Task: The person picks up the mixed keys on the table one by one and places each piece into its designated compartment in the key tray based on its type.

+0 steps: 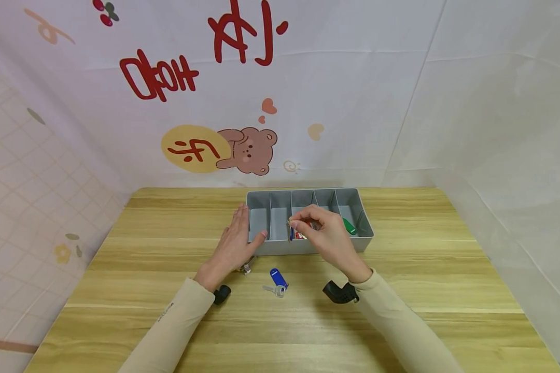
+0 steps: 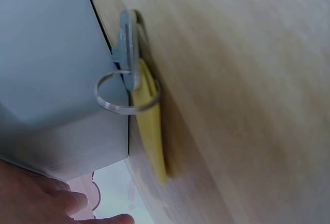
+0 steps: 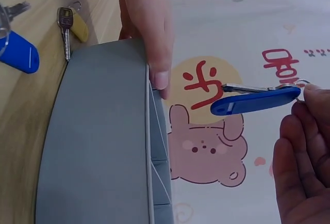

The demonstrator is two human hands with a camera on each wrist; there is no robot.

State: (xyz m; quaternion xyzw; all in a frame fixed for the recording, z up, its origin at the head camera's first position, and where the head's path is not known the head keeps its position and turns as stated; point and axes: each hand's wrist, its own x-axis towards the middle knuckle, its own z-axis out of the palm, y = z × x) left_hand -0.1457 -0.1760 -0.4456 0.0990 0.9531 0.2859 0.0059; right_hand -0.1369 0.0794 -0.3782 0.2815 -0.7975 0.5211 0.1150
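Observation:
My right hand (image 1: 329,235) pinches a key ring above the grey divided box (image 1: 284,248). From the ring hang a blue key tag (image 3: 255,102) and a metal key (image 3: 252,88), clear of the box in the right wrist view. Against the box's left end lies my left hand (image 1: 235,243), fingers straight, its thumb at the front rim. A red key tag (image 1: 300,235) shows in a middle compartment, partly hidden by the right hand. The rightmost compartment holds a green key tag (image 1: 349,226).
Before the box, a second blue key tag (image 1: 278,278) lies on the wooden table (image 1: 401,331) with its key (image 1: 275,290). A yellow key tag (image 2: 149,131) with a ring and key rests beside the box's front wall. A printed cloth (image 1: 354,103) hangs behind.

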